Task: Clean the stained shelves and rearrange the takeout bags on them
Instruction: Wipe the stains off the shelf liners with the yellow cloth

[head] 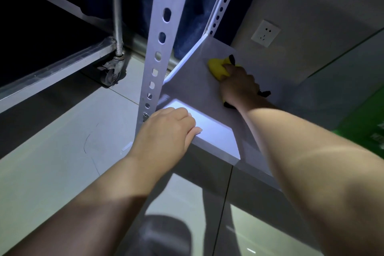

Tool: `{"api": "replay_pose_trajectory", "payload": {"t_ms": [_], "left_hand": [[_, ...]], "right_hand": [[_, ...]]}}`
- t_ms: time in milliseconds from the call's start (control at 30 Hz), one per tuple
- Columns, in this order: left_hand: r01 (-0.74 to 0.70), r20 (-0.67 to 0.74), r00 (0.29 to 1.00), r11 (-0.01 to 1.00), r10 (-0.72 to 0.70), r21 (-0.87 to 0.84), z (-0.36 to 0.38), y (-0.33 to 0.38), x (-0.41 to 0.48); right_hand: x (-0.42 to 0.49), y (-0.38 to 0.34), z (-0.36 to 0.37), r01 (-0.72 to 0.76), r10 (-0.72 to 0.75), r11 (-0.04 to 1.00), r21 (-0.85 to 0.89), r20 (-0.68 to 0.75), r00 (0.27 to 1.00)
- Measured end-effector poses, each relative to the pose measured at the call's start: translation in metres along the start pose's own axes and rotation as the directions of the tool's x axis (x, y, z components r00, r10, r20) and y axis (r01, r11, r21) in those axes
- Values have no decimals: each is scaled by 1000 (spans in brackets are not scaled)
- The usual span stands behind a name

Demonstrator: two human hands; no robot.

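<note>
A grey metal shelf (193,87) runs from a perforated white upright (158,48) toward the wall. My right hand (239,85) presses a yellow cloth (217,67) with black trim flat on the shelf's far part, near the back corner. My left hand (166,131) rests on the shelf's front corner beside the upright, fingers curled over the edge and thumb on the bright lit patch. No takeout bag is clearly visible; a green shape (365,129) sits at the right edge.
A steel trolley (62,68) with a caster wheel (111,73) stands to the left on the tiled floor (62,141). A second perforated upright (222,2) rises at the back. A wall socket (265,33) sits above the shelf. Dark blue fabric (193,6) hangs behind.
</note>
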State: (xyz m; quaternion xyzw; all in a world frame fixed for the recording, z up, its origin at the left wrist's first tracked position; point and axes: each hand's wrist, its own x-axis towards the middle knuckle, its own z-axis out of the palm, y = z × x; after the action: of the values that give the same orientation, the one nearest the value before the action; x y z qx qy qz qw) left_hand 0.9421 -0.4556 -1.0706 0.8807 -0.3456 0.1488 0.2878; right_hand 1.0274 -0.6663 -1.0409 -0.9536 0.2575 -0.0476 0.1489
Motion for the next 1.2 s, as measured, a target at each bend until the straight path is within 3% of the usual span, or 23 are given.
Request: {"api": "replay_pose_trajectory", "payload": {"t_ms": [133, 200, 333, 400, 500, 633, 800, 933, 1200], "left_hand": [[0, 27, 1000, 1000, 0, 5, -1, -1, 2], [0, 28, 1000, 1000, 0, 19, -1, -1, 2], [4, 4, 1000, 1000, -4, 14, 0, -2, 1], [-3, 0, 1000, 1000, 3, 14, 1, -3, 1], [-8, 12, 1000, 1000, 8, -5, 1, -6, 0], [-15, -3, 1000, 1000, 15, -3, 1, -7, 1], [-17, -3, 1000, 1000, 17, 8, 1, -7, 0], [-13, 22, 1000, 1000, 13, 2, 1, -6, 1], [66, 78, 994, 994, -73, 81, -5, 8, -4]], "right_hand": [[-44, 1, 6, 288, -293, 951, -113, -27, 956], [-56, 10, 6, 311, -315, 941, -130, -11, 949], [-58, 15, 9, 92, -115, 986, -137, -169, 979], [-44, 15, 8, -31, 17, 998, -61, -230, 973], [-17, 18, 1, -190, 228, 966, 174, -232, 946], [18, 15, 0, -308, 335, 935, 177, -150, 930], [42, 14, -4, -116, 124, 988, 98, -80, 989], [34, 5, 2, -56, 54, 990, 131, 16, 998], [-25, -11, 4, 287, -289, 953, 94, 9, 957]]}}
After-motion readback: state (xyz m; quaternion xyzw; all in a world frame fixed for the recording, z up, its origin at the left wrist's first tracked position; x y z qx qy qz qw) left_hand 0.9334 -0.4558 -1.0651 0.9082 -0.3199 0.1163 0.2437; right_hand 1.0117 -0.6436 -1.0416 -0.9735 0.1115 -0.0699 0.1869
